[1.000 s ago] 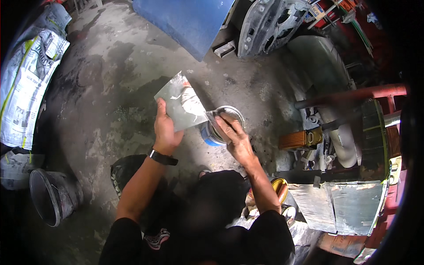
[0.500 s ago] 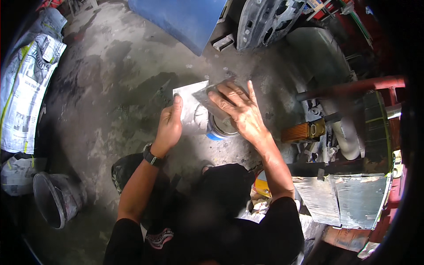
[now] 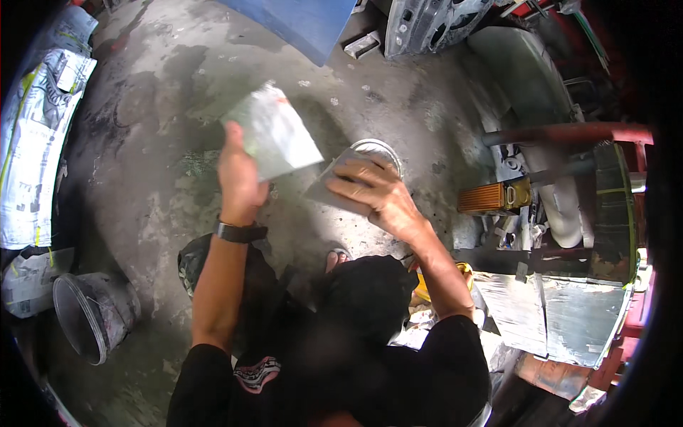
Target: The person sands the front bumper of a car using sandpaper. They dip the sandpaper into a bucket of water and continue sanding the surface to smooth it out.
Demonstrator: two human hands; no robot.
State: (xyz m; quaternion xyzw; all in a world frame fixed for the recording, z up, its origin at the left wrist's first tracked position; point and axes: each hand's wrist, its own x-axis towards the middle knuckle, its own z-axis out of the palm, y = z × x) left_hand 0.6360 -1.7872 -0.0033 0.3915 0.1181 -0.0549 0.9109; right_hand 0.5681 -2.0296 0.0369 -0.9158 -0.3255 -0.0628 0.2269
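My left hand [image 3: 240, 181] grips the edge of a thin, pale flat plate [image 3: 284, 139], its thumb on the near face. A bright white patch and a small reddish mark show on the plate, blurred by motion. In my right hand [image 3: 377, 191] is a grey flat spreader [image 3: 329, 191], fingers pressed over its face. Behind and below that hand stands an open round can [image 3: 380, 146] with a pale rim; the hand and spreader hide most of it. Plate and spreader are apart, tilted toward each other.
A blue panel [image 3: 295, 25] and a bare car door [image 3: 434, 28] stand at the far side. At left are newspaper-covered parts [image 3: 46, 149] and a tipped grey bucket [image 3: 107, 313]. A red metal frame [image 3: 569, 134], an orange box [image 3: 484, 200] and a panel-topped surface [image 3: 580, 313] lie right.
My left hand has swung the plate up and left, away from the spreader. My right hand has drawn slightly nearer and left, uncovering the can's far rim.
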